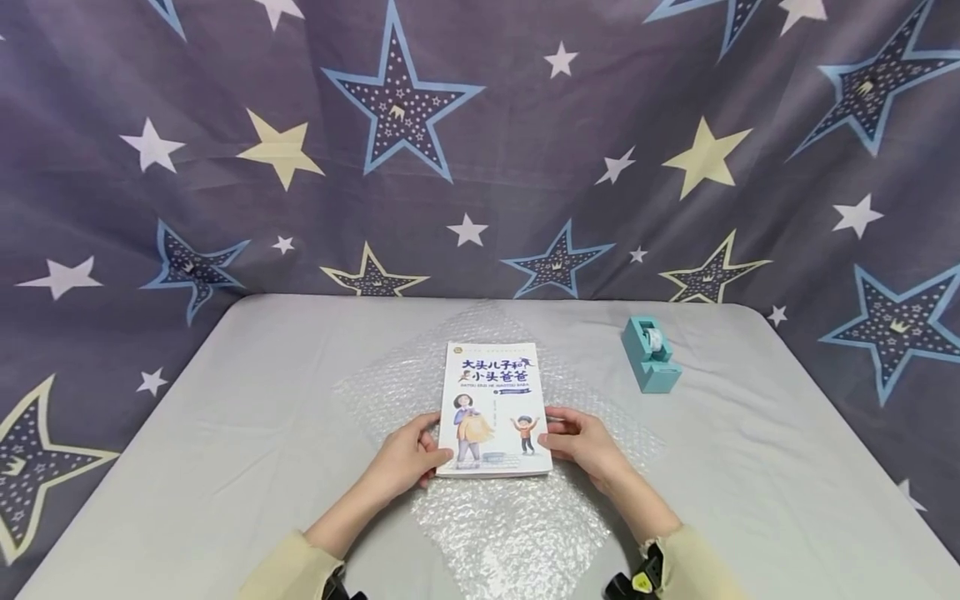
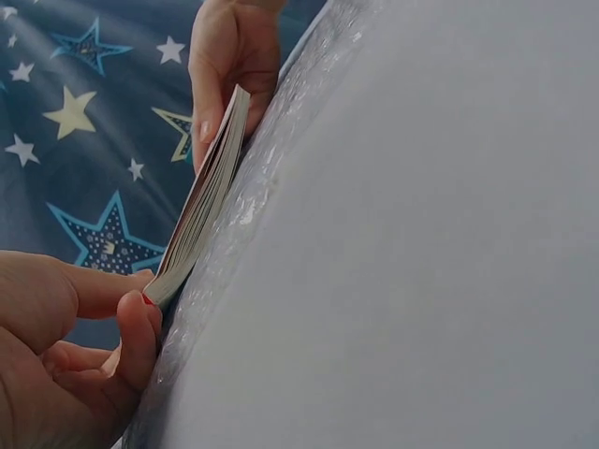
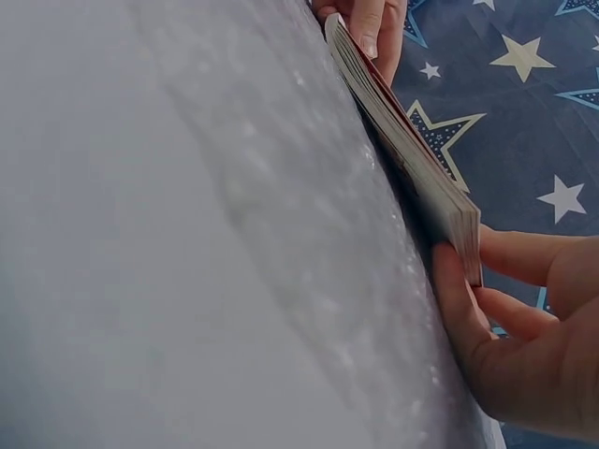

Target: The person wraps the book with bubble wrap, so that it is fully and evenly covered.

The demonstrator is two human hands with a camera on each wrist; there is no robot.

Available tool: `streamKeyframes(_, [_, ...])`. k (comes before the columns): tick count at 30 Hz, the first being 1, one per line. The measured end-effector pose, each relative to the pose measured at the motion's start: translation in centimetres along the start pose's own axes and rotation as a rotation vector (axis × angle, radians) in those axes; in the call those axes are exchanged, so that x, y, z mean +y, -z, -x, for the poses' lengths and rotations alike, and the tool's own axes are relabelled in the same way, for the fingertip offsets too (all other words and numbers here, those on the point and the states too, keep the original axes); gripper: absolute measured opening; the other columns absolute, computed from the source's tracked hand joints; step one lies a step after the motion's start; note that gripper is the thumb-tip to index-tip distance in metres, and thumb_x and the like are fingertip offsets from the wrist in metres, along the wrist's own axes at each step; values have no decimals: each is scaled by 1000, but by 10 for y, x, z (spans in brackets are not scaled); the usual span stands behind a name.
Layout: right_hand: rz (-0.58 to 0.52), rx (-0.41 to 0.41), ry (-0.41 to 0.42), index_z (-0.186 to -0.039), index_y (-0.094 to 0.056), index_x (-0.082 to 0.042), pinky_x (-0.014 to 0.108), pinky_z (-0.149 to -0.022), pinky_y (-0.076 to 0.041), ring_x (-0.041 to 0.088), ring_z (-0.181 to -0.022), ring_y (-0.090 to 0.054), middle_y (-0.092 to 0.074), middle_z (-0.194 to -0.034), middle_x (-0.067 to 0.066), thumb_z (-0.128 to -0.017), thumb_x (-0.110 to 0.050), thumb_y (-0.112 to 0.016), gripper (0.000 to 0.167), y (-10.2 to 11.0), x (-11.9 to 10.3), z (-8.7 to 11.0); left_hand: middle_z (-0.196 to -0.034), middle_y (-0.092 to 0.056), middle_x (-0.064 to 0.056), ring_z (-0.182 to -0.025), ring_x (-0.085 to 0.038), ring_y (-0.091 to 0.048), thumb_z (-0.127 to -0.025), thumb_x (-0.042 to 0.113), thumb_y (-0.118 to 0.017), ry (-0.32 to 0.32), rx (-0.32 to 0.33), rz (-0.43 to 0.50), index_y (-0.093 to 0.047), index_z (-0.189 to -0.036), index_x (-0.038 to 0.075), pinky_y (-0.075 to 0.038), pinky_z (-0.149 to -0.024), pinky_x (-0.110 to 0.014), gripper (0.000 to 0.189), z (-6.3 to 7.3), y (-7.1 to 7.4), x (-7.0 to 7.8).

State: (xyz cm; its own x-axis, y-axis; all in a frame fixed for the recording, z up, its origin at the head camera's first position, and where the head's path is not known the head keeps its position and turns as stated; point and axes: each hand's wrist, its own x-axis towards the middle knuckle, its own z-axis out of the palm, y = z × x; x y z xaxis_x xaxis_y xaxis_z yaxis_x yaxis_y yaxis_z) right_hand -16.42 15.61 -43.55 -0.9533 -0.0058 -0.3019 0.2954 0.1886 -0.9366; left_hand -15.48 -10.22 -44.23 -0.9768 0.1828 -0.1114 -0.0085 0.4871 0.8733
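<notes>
A paperback book (image 1: 491,417) with a white illustrated cover lies face up over a sheet of bubble wrap (image 1: 517,533) on the table. At its left edge, my left hand (image 1: 408,454) pinches it, thumb on the cover and fingers beneath. My right hand (image 1: 585,442) grips the opposite edge the same way. Both wrist views show the page block from the side, close over the bubble wrap, with the book (image 2: 201,201) slightly bowed between the hands. In the right wrist view, fingertips (image 3: 449,267) reach under the book's lower corner.
A teal tape dispenser (image 1: 651,354) with a roll of clear tape stands to the right of the bubble wrap. The table has a light grey cloth (image 1: 225,467). Behind it hangs a dark curtain (image 1: 525,167) printed with stars.
</notes>
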Motion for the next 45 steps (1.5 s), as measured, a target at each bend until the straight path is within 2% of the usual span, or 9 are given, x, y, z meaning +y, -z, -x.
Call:
streamKeyframes(3, [14, 6, 2, -123, -53, 2, 28, -69, -53, 14, -78, -57, -58, -97, 14, -77, 0, -67, 48, 0, -1, 0, -66, -53, -3, -41, -11, -46, -77, 9, -69, -9, -18, 33, -42, -131, -2, -45, -40, -28, 61, -1, 0, -2])
streamKeyframes(10, [70, -18, 22, -123, -53, 1, 28, -67, -52, 13, -76, -57, -58, -93, 11, -77, -1, -67, 48, 0, 0, 1, -68, -54, -6, -44, -13, -50, -78, 4, -66, 25, -50, 140, -42, -125, -3, -45, -42, -26, 53, 1, 3, -6])
streamKeyframes(18, [102, -93, 51, -123, -50, 8, 29, -67, -53, 10, -73, -56, -60, -90, 12, -77, 1, -66, 50, 6, -9, -1, -69, -53, -6, -44, -12, -50, -77, 4, -66, 17, -57, 126, -40, -128, -4, -43, -41, -25, 58, -1, 5, -2])
streamKeyframes(23, [201, -142, 83, -120, -52, 9, 30, -67, -53, 12, -73, -59, -63, -89, 13, -79, -1, -64, 43, 12, -15, -4, -70, -53, -7, -45, -12, -51, -77, 2, -66, 14, -74, 133, -37, -130, -4, -46, -43, -26, 60, -2, 8, -1])
streamKeyframes(26, [255, -142, 98, -115, -55, 9, 30, -65, -52, 13, -72, -59, -64, -88, 13, -81, -2, -63, 37, 15, -18, -6, -70, -54, -7, -46, -12, -51, -77, 1, -66, 14, -79, 121, -40, -128, -4, -47, -44, -27, 57, -4, 9, 0])
streamKeyframes(30, [263, -152, 102, -111, -56, 10, 29, -66, -51, 13, -72, -59, -64, -89, 14, -82, -3, -63, 33, 19, -21, -13, -71, -55, -5, -51, -12, -52, -76, 2, -66, -7, -52, 71, -48, -121, -5, -46, -46, -26, 48, -8, 14, 4])
streamKeyframes(36, [302, -149, 108, -111, -57, 8, 27, -63, -48, 13, -68, -56, -63, -87, 11, -83, -4, -61, 31, 24, -26, -29, -74, -56, -3, -60, -13, -51, -77, 6, -66, -26, -12, 0, -58, -109, 0, -44, -52, -25, 34, -30, 22, 10])
streamKeyframes(41, [317, -136, 127, -111, -58, 8, 26, -63, -48, 12, -68, -55, -63, -85, 10, -84, -5, -60, 30, 24, -30, -43, -76, -56, -2, -62, -13, -50, -77, 10, -67, -27, 14, -72, -60, -106, 3, -43, -54, -24, 30, -47, 23, 9])
streamKeyframes(45, [303, -114, 140, -111, -59, 8, 26, -64, -48, 11, -70, -56, -64, -90, 13, -85, -5, -60, 29, 20, -32, -54, -80, -58, -3, -66, -13, -50, -78, 10, -66, -27, 26, -82, -61, -106, 3, -42, -57, -25, 29, -59, 26, 10])
